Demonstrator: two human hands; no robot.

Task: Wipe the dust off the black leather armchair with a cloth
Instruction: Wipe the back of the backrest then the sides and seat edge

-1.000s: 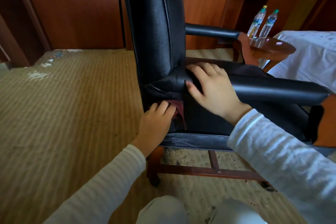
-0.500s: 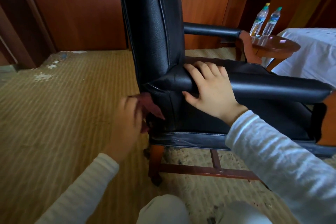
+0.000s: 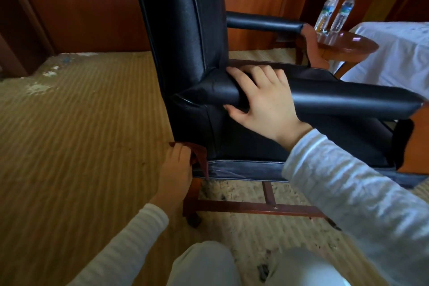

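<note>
The black leather armchair (image 3: 185, 37) stands side-on in front of me, its tall back rising out of the top of the view. My right hand (image 3: 262, 102) wraps over the near padded armrest (image 3: 348, 103) where it meets the back. My left hand (image 3: 176, 169) presses a dark red cloth (image 3: 200, 154) against the chair's lower rear corner, just above the wooden back leg (image 3: 191, 202). Most of the cloth is hidden behind my fingers. A dusty grey streak shows on the leather seat band (image 3: 243, 168) to the right of the cloth.
Striped tan carpet (image 3: 81, 134) spreads to the left, worn and stained under the chair. A round wooden side table (image 3: 348, 47) with two water bottles (image 3: 336, 9) stands beyond the far armrest. A white-sheeted bed (image 3: 399, 53) is at the right. Wood panelling lines the back wall. My knees are at the bottom edge.
My left hand with the cloth moved from the side panel under the armrest out to the rear edge, then down to the bottom corner. My right hand stayed on the armrest.
</note>
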